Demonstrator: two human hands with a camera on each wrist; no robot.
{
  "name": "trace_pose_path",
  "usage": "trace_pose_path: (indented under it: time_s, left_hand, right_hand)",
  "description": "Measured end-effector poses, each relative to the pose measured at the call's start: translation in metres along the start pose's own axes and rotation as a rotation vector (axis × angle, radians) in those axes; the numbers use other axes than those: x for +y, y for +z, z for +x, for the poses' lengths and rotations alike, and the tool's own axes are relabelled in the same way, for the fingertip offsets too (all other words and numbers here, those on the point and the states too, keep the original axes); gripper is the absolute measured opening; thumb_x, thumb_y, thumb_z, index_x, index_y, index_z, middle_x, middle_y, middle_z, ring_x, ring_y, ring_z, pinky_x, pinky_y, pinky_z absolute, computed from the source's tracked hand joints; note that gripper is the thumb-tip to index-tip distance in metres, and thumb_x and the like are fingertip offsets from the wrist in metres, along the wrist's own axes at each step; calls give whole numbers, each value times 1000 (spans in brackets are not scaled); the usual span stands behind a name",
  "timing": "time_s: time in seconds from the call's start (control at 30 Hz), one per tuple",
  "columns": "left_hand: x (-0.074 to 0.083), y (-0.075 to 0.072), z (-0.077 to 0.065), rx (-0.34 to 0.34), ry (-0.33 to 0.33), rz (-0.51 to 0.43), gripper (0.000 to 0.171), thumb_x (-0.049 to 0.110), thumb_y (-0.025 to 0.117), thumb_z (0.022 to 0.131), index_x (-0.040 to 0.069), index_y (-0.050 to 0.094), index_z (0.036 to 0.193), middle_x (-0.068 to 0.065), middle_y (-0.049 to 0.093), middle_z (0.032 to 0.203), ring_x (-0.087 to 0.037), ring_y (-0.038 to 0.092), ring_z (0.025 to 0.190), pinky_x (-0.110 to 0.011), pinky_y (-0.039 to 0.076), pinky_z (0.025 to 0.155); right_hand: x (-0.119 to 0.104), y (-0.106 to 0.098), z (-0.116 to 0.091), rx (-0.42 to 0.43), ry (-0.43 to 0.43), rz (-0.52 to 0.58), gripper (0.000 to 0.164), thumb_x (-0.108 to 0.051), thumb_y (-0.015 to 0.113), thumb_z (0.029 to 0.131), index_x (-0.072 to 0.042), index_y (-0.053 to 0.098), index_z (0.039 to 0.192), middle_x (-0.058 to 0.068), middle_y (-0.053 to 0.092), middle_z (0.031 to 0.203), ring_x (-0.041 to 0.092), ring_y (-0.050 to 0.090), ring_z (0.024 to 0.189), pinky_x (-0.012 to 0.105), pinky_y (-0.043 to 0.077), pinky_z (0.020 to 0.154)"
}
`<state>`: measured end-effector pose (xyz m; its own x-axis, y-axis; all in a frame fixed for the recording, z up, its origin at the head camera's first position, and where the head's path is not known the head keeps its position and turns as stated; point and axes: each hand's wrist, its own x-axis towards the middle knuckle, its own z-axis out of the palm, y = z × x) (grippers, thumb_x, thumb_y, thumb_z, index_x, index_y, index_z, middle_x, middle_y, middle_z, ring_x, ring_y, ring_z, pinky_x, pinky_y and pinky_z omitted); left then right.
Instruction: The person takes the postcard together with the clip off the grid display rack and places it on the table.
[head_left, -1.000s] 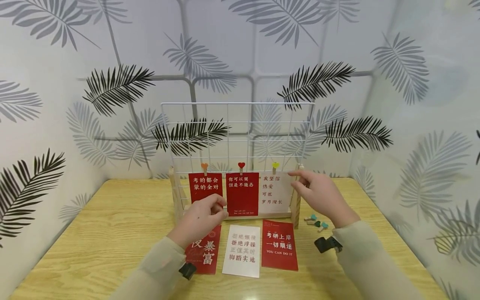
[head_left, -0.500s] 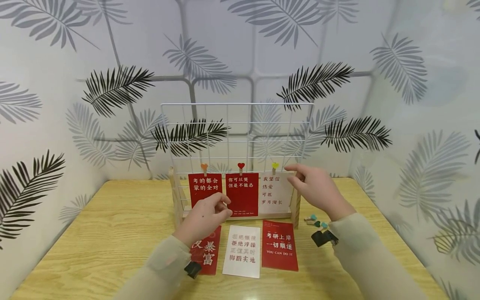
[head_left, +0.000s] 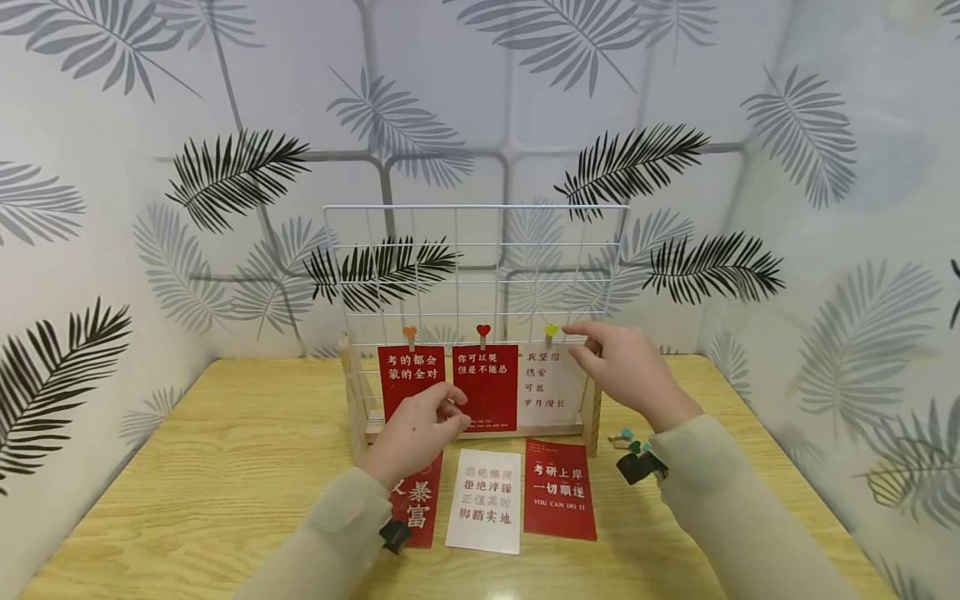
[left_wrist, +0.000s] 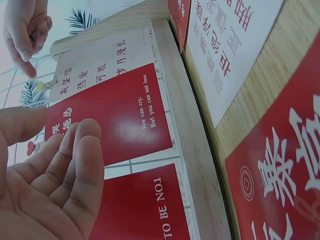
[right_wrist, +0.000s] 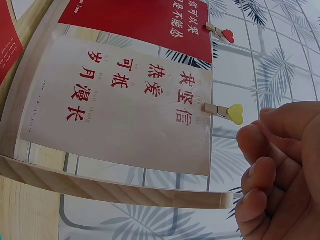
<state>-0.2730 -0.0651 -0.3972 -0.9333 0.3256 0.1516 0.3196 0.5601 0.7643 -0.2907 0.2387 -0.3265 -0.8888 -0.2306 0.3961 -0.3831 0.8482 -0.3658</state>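
Note:
A white wire grid rack point(head_left: 477, 206) bears three cards hung side by side. A red card point(head_left: 397, 387) at left hangs from an orange heart clip point(head_left: 409, 332), the middle red card point(head_left: 487, 400) from a red heart clip point(head_left: 483, 332). On the right is a white card point(right_wrist: 125, 110) under a yellow heart clip point(right_wrist: 235, 114). My right hand point(head_left: 630, 367) hovers just beside the yellow clip, fingers loosely bent, apart from it and holding nothing. My left hand point(head_left: 420, 429) hangs before the left and middle cards with its fingers relaxed, nothing in it.
On the wooden table point(head_left: 187, 483) before the rack lie a red card point(head_left: 420, 508), partly under my left arm, a white card point(head_left: 483, 500) and another red card point(head_left: 558, 492). Several loose heart clips point(head_left: 624, 437) lie right of the rack, partly hidden by my right wrist.
My right hand has moved slightly left and up, from the white card's right edge towards the yellow clip. My left hand has drifted a little right. The cards and clips stay put.

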Motion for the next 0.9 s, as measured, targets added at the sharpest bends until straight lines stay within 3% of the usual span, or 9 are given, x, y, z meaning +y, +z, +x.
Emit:
trace_pose_path:
  time_s: [0.23,0.47,0.9]
  left_hand:
    - [6,7,6,-5,7,-11,30,27,68,97,14,62,123,6,64,96,-19,61,85,-35,54,75]
    - [11,15,14,-13,38,-22,29,25,68,97,12,63,123,5,65,94,-18,62,80,-34,54,75]
    - [17,28,23,-35,38,-24,29,25,67,98,12,62,123,5,65,95,-18,62,82,-33,55,76]
  right_hand:
    - [-2,0,5,-1,1,-38,35,-27,60,102,-19,65,135,-2,51,64,15,40,50,32,37,48]
    - [-4,1,11,-7,-5,-66,36,-27,61,101,-18,65,136,-2,61,74,15,45,53,33,41,50]
    - [-7,2,20,-32,-29,-123,38,-27,61,101,-18,64,138,-3,54,65,13,44,53,32,40,50]
